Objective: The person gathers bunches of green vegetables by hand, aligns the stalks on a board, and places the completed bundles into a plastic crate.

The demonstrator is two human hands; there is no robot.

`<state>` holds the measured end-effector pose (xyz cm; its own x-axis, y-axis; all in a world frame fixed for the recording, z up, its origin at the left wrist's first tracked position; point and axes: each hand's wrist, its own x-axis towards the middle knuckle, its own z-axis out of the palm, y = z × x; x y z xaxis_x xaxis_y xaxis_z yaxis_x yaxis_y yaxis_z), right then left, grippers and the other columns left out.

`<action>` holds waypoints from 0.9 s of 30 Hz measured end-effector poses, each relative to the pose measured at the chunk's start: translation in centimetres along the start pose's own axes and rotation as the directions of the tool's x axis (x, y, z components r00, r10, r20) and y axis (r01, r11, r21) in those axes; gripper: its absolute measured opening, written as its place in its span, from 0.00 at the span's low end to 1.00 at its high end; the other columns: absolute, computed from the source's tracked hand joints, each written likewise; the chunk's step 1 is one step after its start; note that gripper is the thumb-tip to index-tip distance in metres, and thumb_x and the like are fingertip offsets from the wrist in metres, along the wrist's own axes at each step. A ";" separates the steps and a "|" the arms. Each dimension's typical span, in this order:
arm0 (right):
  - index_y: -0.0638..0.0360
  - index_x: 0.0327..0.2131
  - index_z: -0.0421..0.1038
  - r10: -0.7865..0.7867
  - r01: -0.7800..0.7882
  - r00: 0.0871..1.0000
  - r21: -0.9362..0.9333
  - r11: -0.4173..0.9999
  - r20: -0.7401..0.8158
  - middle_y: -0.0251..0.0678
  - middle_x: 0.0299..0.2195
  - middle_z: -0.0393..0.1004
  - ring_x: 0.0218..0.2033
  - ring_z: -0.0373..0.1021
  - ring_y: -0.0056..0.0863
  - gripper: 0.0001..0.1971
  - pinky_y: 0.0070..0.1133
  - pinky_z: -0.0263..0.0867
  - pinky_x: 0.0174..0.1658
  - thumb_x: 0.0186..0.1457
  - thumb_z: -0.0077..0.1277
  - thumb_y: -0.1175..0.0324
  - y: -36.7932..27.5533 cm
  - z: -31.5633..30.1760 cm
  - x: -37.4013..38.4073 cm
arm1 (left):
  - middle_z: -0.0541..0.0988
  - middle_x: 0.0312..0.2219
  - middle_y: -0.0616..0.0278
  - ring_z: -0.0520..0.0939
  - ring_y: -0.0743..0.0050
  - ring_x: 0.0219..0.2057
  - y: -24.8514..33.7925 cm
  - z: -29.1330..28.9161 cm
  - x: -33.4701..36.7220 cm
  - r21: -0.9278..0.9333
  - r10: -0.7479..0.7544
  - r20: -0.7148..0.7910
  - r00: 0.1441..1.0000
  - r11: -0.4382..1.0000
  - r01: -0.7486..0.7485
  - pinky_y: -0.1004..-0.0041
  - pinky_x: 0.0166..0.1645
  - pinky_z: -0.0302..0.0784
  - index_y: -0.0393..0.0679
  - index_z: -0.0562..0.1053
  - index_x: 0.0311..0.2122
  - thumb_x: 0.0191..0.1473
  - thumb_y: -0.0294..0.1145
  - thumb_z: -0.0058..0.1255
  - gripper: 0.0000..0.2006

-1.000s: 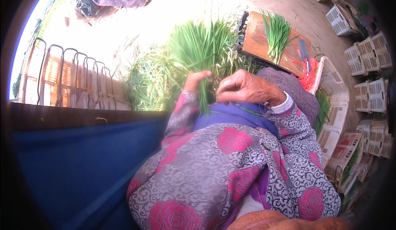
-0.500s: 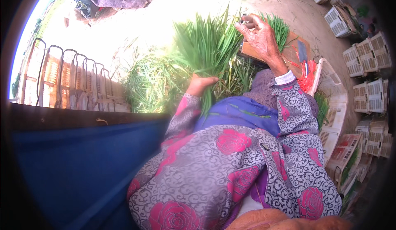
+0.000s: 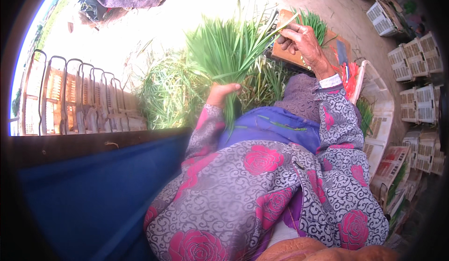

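Left hand point(image 3: 224, 94): fingers clamped on green leaf bunch point(image 3: 227, 50), left of desk point(image 3: 286, 55). Right hand point(image 3: 301, 41): fingers pinched on outer leaf point(image 3: 289, 21), partly hiding second bunch point(image 3: 315, 25) on desk. Red-printed panel point(image 3: 391, 161), right: lettering too small to read. Red ties point(image 3: 351, 77) near desk's right end; leaf pile point(image 3: 167, 88), left.

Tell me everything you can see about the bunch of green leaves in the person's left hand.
The bunch is a thick sheaf of long, thin, flat green blades, fresh-looking and untied as far as shows. The left hand grips it low down; above, the blades fan out, while the narrow lower ends hang beneath the fist. A few blades splay rightward to the right hand, whose fingertips seem to pinch one. A heap of loose leaves lies behind.
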<state>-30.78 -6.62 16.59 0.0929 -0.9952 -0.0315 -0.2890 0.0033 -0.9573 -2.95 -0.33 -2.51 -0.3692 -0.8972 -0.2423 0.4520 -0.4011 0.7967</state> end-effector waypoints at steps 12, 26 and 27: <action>0.67 0.42 0.75 -0.183 0.305 0.930 0.391 0.868 -0.320 0.35 0.28 0.78 0.27 0.72 0.20 0.10 0.18 0.65 0.29 0.61 0.53 0.70 -1.1 -10.9 -1.1 | 0.80 0.24 0.60 0.79 0.72 0.23 1.4 -2.6 -0.6 0.063 -0.044 -0.178 0.983 0.996 0.056 0.75 0.29 0.74 0.30 0.79 0.35 0.48 0.31 0.64 0.13; 0.69 0.52 0.69 -0.083 0.095 0.995 0.262 0.960 -0.058 0.32 0.40 0.76 0.39 0.70 0.19 0.29 0.21 0.67 0.41 0.55 0.61 0.56 2.6 4.7 3.8 | 0.83 0.35 0.48 0.84 0.60 0.32 0.0 0.5 -0.6 -0.062 0.045 -0.001 0.999 0.997 -0.045 0.68 0.42 0.80 0.27 0.75 0.47 0.45 0.25 0.63 0.22; 0.68 0.49 0.72 -0.125 0.140 0.989 0.243 0.960 -0.073 0.29 0.37 0.76 0.36 0.70 0.16 0.24 0.21 0.67 0.39 0.56 0.60 0.58 2.7 5.0 4.1 | 0.83 0.37 0.47 0.84 0.59 0.33 -0.6 0.0 -0.4 -0.117 0.054 0.047 0.997 0.992 -0.048 0.67 0.42 0.81 0.28 0.74 0.49 0.45 0.25 0.62 0.23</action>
<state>-26.44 -10.17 12.50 0.0583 -0.9922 0.1100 -0.0333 -0.1120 -0.9931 -3.07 0.24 -2.94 -0.3819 -0.9078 -0.1731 0.5612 -0.3766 0.7371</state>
